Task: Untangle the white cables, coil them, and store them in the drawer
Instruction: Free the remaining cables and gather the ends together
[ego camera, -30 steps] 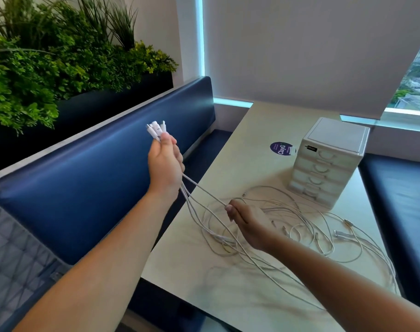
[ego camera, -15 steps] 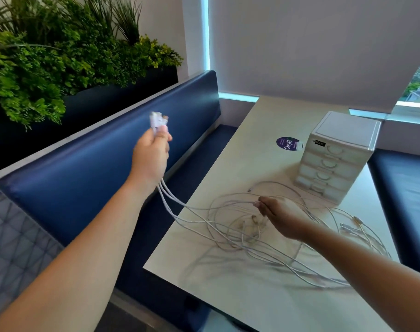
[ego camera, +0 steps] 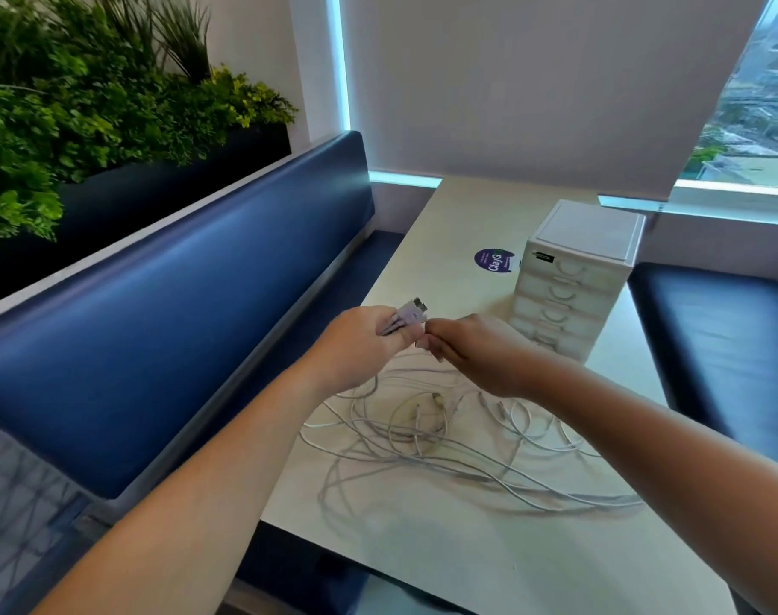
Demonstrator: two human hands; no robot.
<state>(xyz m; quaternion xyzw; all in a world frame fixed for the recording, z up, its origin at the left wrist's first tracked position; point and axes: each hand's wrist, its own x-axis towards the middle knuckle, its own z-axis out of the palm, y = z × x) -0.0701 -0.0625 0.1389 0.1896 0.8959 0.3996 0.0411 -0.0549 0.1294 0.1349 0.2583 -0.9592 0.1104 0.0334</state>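
Observation:
A tangle of white cables [ego camera: 427, 441] lies spread over the pale table [ego camera: 467, 552]. My left hand [ego camera: 360, 344] grips a bunch of white cable plugs [ego camera: 411, 313], which stick out past its fingers above the table. My right hand [ego camera: 476, 348] meets it from the right, its fingertips pinching at the plug ends. Cable strands hang from both hands down into the tangle. A small white drawer unit [ego camera: 578, 277] with several shut drawers stands at the back right of the table.
A round purple sticker [ego camera: 493, 260] lies on the table left of the drawer unit. A blue padded bench back [ego camera: 169, 312] runs along the left, with green plants [ego camera: 80, 113] behind it. Another blue seat [ego camera: 724, 339] is on the right.
My left hand has come down and right from over the bench to above the table. My right hand has left the tangle and risen to meet it at the plugs.

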